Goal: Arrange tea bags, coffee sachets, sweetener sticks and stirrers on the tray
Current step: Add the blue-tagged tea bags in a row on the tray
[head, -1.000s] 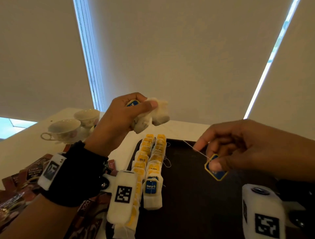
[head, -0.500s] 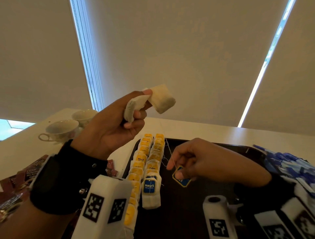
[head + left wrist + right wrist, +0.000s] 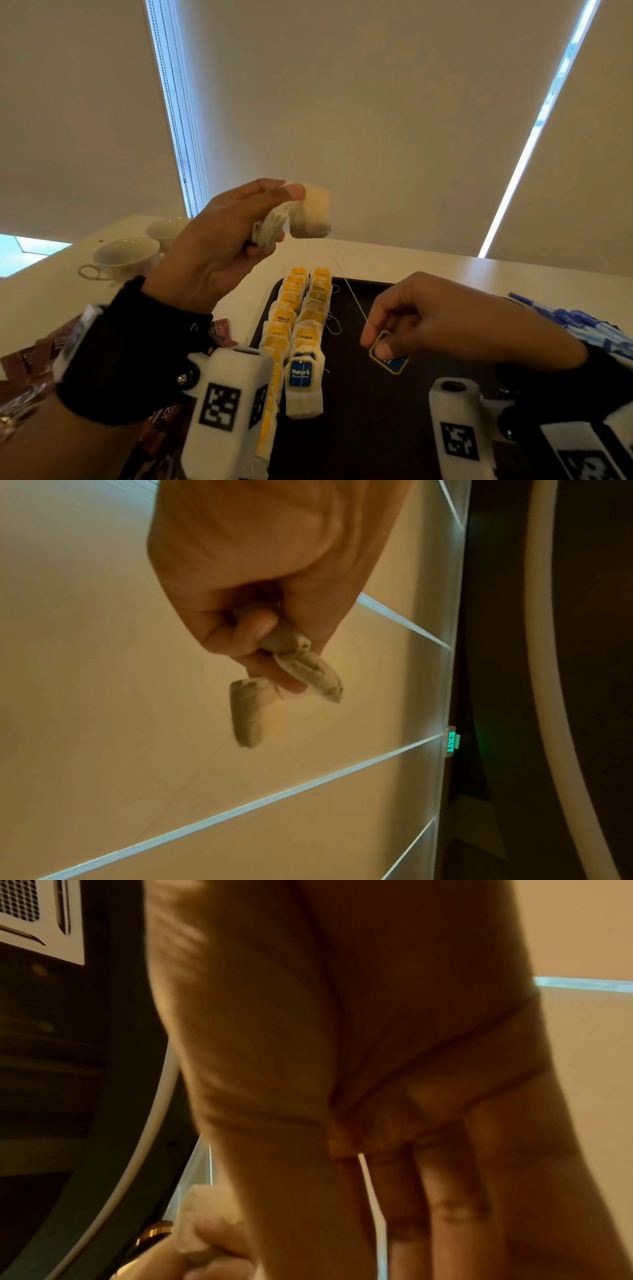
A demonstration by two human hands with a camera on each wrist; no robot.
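My left hand (image 3: pixel 219 246) is raised above the desk (image 3: pixel 445 270), fingers curled round two tea bags (image 3: pixel 310 216); the left wrist view confirms both pouches pinched between thumb and fingers. My right hand (image 3: pixel 442 322) is low over the black tray (image 3: pixel 376 394), thumb and forefinger pinching a blue tag (image 3: pixel 388 359). A thin string (image 3: pixel 352 294) runs taut from that tag up toward the raised bags.

Two rows of tea bags (image 3: pixel 301 329) with yellow tags already lie along the tray's left side, a blue-tagged one at the near end. Brown sachets (image 3: pixel 37 353) lie on the desk at left, cups (image 3: pixel 126 257) behind them, and blue sticks (image 3: pixel 575 322) at right.

I judge the step in hand to be separating one bag's string from the pair so it can be laid down. To do it well:

1. Keep the pull on the string gentle; the paper is thin and could tear at the staple.
2. Lower the left hand toward the tray to slacken the string.
3. Release only one bag, then lay it in line with the rows, tag facing up
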